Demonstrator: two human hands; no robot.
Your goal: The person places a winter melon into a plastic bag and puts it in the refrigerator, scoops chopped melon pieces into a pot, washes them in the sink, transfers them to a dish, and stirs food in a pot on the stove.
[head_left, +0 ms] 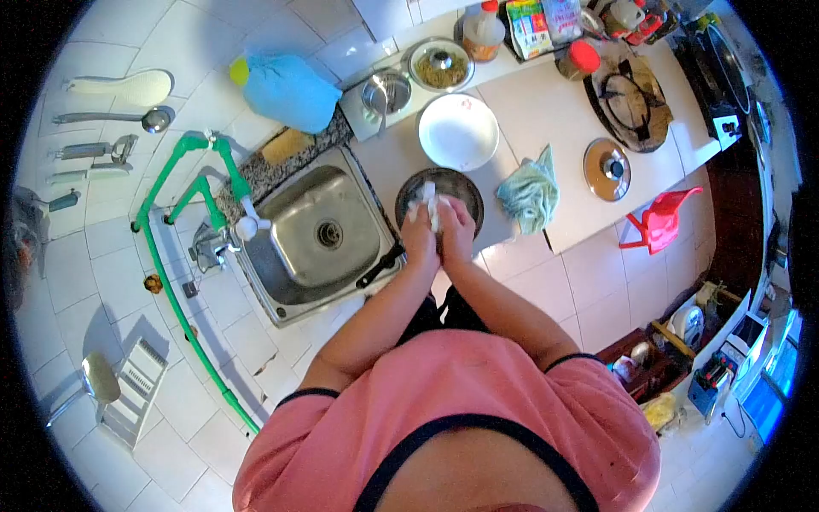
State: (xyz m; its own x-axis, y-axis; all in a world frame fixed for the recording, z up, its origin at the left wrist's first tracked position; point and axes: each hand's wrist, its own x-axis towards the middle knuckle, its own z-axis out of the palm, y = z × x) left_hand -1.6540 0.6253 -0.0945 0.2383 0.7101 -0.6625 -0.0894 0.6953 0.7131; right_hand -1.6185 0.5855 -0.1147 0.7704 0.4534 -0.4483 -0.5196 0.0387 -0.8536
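Over a dark round pan [467, 184] on the counter, my two hands are pressed together. My left hand [419, 236] and my right hand [456, 225] close around a white, soft-looking clump [429, 198], which pokes out between the fingers. Its kind is too blurred to make out. The pan's black handle [380, 268] reaches over the sink's right rim. Just beyond the pan stands a white bowl [459, 131]. To its right lies a crumpled pale green cloth [529, 192].
Left of my hands is a steel sink [350, 209] with a tap [247, 228]. Along the back are a metal cup [386, 91], a glass-lidded pot [440, 68] and a bottle [485, 34]. Rightward lie a glass lid [607, 170], a burner [630, 101] and a red stool [664, 220].
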